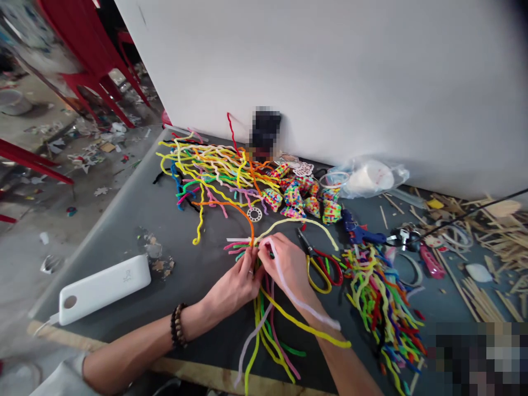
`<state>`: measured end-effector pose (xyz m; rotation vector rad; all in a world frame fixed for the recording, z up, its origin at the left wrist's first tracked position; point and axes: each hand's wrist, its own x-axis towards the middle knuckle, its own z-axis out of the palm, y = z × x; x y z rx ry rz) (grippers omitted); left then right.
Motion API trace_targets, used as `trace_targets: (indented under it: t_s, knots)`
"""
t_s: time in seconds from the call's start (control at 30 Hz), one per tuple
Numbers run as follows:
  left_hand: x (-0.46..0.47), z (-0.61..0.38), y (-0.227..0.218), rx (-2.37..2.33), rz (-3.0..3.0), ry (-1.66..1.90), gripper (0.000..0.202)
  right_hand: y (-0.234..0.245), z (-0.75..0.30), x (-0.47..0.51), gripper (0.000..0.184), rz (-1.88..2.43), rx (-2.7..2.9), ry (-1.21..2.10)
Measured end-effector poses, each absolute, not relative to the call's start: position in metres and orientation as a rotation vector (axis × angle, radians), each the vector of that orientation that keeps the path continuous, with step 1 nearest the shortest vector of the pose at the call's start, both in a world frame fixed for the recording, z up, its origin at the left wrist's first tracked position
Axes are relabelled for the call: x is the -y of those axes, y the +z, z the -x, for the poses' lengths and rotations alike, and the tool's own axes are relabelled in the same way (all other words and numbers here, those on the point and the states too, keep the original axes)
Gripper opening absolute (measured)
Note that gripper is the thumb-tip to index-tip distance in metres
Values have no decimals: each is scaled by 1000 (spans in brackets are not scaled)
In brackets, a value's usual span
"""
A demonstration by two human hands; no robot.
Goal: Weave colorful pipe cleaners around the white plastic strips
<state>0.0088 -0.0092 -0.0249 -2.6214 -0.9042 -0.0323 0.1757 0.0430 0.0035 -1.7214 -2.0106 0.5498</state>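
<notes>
Between my hands is a bundle of fuzzy pipe cleaners [264, 319] in yellow, green, pink and lilac, their long ends fanning toward the table's front edge. My left hand [241, 275], with a beaded bracelet on its wrist, pinches the bundle where an orange stem meets it. Curled fingers of my right hand [286, 261] work against the same spot, with a lilac pipe cleaner [289, 289] running out over the back of the hand. The exact grip of the fingertips is partly hidden. Right of my right hand lie scissors [319, 267] with red and yellow handles.
Loose pipe cleaners [214, 165] spread across the back, beside several colourful patterned pieces [292, 195]. A blue glue gun [358, 231] and a pile of short pipe cleaners [383, 308] lie right, near wooden sticks [478, 302]. A white power bank [105, 289] sits left. A white panel [330, 71] stands behind.
</notes>
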Motion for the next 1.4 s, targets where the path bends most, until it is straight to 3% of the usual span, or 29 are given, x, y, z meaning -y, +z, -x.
trace_targets:
  t_s: [0.17, 0.6, 0.77, 0.97, 1.1, 1.27, 1.4]
  knots:
    - [8, -8, -22, 904, 2580, -41, 49, -1, -183, -32, 15, 1510, 2199, 309]
    - [6, -5, -29, 856, 2630, -116, 39, 20, -181, -20, 22, 1435, 2658, 329]
    - [-5, 20, -34, 805, 2743, -354, 31, 28, -188, -26, 24, 1329, 2736, 357]
    - [-21, 45, -37, 749, 2917, -478, 36, 18, -191, -36, 13, 1493, 2355, 690]
    - [-17, 39, -31, 738, 2846, -474, 38, 5, -181, -34, 6, 1693, 2057, 668]
    - [4, 27, -24, 938, 2738, -359, 43, -2, -178, -34, 51, 1841, 1951, 590]
    - [15, 22, -23, 1025, 2715, -274, 48, -1, -177, -38, 63, 1760, 2015, 690]
